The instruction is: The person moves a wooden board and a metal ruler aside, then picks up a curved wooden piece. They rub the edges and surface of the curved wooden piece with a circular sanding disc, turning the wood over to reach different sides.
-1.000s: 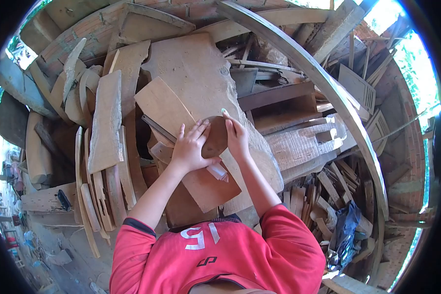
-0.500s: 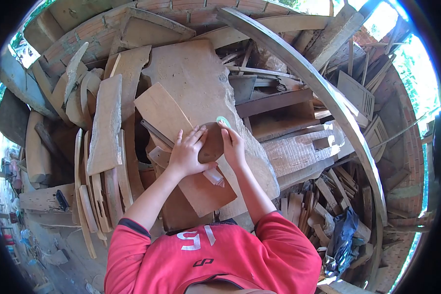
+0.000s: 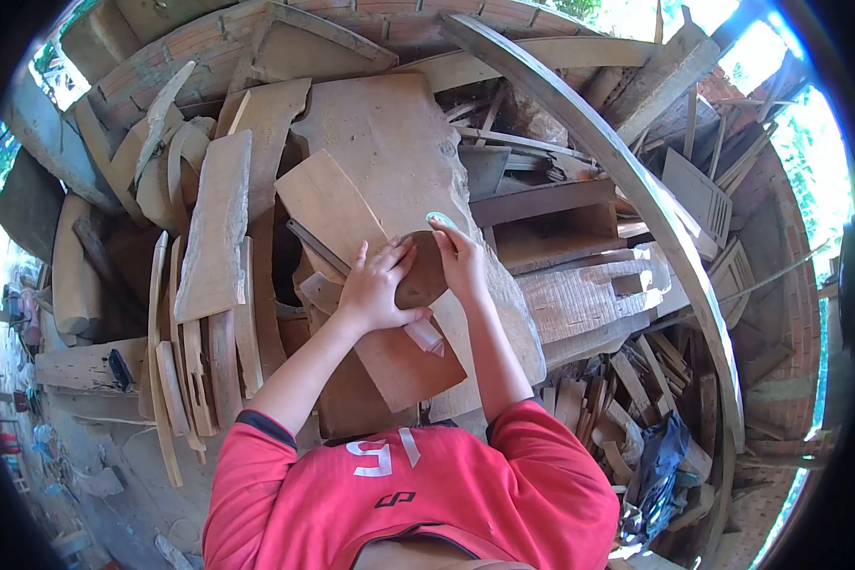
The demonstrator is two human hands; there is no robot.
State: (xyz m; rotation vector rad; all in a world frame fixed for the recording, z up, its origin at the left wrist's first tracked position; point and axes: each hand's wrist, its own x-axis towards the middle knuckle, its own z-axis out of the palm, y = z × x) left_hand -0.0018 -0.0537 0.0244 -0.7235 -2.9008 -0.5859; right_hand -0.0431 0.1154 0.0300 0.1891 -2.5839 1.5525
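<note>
My left hand [image 3: 382, 290] grips a round dark-brown wooden disc [image 3: 422, 277] from its left side, fingers at the upper edge and thumb at the lower. On the disc's right side is my right hand [image 3: 463, 263], its fingertips pinching a small pale-green round piece [image 3: 439, 219] at the upper rim; its exact kind is too small to make out. A translucent plastic-looking piece [image 3: 426, 335] lies just below my left thumb. Beneath it is a reddish-brown flat board [image 3: 410, 369]. Past my left fingers, a light-brown board [image 3: 331, 199] rests on a large wooden slab [image 3: 380, 123].
A long curved beam [image 3: 598, 133] arches across the right side. Rough planks [image 3: 214, 223] stand at the left, and a notched timber [image 3: 579, 299] lies to the right. Scrap sticks and a dark plastic bag [image 3: 657, 465] are at lower right. A brick wall [image 3: 180, 66] runs behind.
The whole view has shifted slightly. My left hand now wraps the disc's edge more closely, and the disc looks more tilted. My right hand still holds the pale-green piece at the rim.
</note>
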